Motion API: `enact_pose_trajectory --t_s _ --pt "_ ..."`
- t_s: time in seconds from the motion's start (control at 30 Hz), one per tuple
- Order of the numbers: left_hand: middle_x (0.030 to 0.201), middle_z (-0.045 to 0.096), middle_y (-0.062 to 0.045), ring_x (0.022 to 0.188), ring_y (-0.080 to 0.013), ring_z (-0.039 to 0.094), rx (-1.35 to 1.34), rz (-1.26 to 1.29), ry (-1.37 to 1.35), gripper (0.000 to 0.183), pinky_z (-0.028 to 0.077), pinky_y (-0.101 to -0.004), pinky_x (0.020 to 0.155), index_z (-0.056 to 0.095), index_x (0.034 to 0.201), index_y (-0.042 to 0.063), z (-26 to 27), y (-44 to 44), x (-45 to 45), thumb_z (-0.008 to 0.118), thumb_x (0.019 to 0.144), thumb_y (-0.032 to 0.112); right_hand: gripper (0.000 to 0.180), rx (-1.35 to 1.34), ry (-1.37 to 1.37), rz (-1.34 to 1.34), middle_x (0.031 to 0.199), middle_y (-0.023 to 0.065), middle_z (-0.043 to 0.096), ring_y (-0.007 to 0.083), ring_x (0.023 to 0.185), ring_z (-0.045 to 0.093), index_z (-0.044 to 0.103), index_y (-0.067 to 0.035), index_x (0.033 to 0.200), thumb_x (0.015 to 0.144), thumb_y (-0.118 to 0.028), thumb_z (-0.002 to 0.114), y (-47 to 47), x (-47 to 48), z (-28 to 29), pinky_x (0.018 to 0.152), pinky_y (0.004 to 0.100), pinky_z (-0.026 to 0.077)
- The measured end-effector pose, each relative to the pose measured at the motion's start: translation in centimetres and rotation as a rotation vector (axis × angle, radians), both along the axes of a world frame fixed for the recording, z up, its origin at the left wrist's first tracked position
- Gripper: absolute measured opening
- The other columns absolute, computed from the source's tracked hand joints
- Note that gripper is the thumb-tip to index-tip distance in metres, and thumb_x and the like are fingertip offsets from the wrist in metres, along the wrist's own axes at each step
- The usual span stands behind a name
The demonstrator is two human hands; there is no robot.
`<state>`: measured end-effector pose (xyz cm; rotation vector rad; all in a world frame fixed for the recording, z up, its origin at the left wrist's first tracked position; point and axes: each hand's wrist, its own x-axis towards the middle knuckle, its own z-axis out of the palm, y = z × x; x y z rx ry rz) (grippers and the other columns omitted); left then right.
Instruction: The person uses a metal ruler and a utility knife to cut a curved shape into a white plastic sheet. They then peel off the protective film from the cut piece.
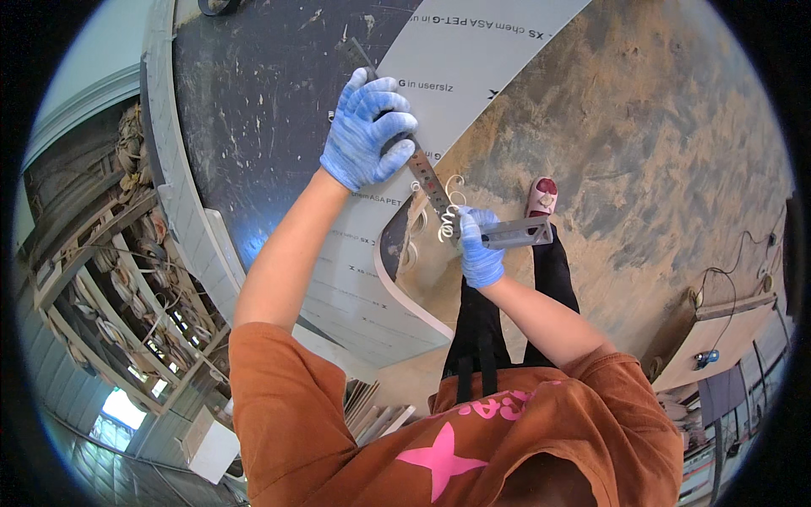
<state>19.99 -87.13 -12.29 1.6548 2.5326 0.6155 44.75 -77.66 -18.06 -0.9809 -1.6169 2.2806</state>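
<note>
My left hand (370,133), in a blue-and-white knit glove, curls its fingers over a marked metal ruler (427,177) and a dark part beneath them. The ruler slants across a film-covered plastic sheet (437,70) that bears print. Near the ruler's lower end, my right hand (483,247), gloved alike, grips a grey bar-shaped piece (518,233); whether it joins the ruler is hidden. Thin white curled shavings (448,222) hang beside my right fingers. The sheet has a curved cut-out edge (386,266) and lies on a dark scuffed worktop (253,108).
A pale rail (190,165) borders the worktop. Wooden racks (95,260) with many bundled strips stand at the left. Boards (383,421) lean below the worktop. At the right is a wooden bench (728,336) with cables and a small blue device. Stained floor (633,127) surrounds my feet.
</note>
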Motion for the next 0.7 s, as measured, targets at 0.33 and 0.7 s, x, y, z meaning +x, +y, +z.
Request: enact_pose_trajectory --t_s 0.33,0.7 --pt "0.099 0.059 -0.002 0.112 -0.0267 0.054 0.059 -0.058 0.034 0.017 0.031 -0.0486 0.109 0.062 0.086 0.02 1.1 -1.8 0.0 0.062 0.075 0.033 0.021 -0.125 0.015 -0.012 0.068 -0.0001 0.055 0.0107 0.062 0.052 0.056 -0.005 0.076 0.089 -0.019 0.065 -2.2 -2.0 1.5 0.059 0.028 0.044" --pt "0.095 0.056 -0.001 0.111 -0.0254 0.052 0.082 -0.096 -0.003 0.016 0.027 -0.0499 0.111 0.06 0.083 0.02 -0.7 -4.1 -0.1 0.065 0.071 0.028 0.015 -0.267 -0.004 -0.15 0.068 -0.0026 0.054 0.0064 0.061 0.05 0.056 -0.008 0.08 0.091 -0.015 0.063 -6.8 -4.3 0.9 0.056 0.024 0.043"
